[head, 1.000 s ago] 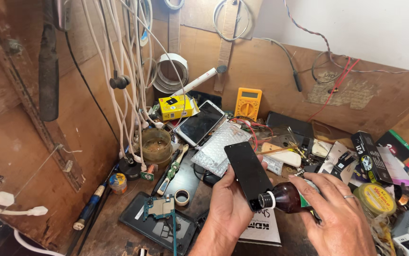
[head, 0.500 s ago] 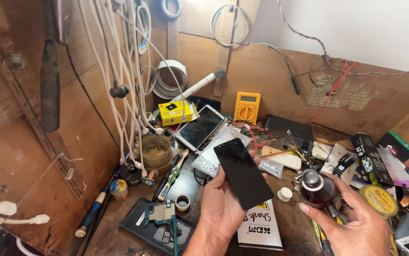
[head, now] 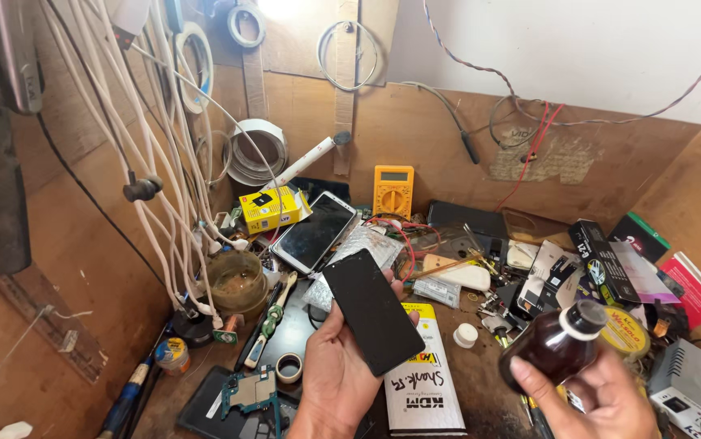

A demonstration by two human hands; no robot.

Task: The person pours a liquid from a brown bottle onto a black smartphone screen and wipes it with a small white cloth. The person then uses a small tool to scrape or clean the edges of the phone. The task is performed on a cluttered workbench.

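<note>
My left hand (head: 336,382) holds a black phone screen panel (head: 372,310) up over the cluttered bench, glass side facing me. My right hand (head: 602,398) grips a small dark brown bottle (head: 556,345) with an uncapped white neck, tilted to the right, away from the panel. A white bottle cap (head: 466,335) lies on the bench between the two hands. Under the panel lies a white and yellow packet (head: 419,382).
Several white cables (head: 163,162) hang at the left. A yellow multimeter (head: 392,192), a phone (head: 314,232), a yellow box (head: 266,209), a brown jar (head: 239,282), a tape roll (head: 289,367) and a circuit board on a phone frame (head: 240,394) crowd the bench. Boxes (head: 602,260) lie at right.
The bottle's neck was touching the panel's lower end; my right hand then drew it off to the right and tilted it upright. The view shifted right.
</note>
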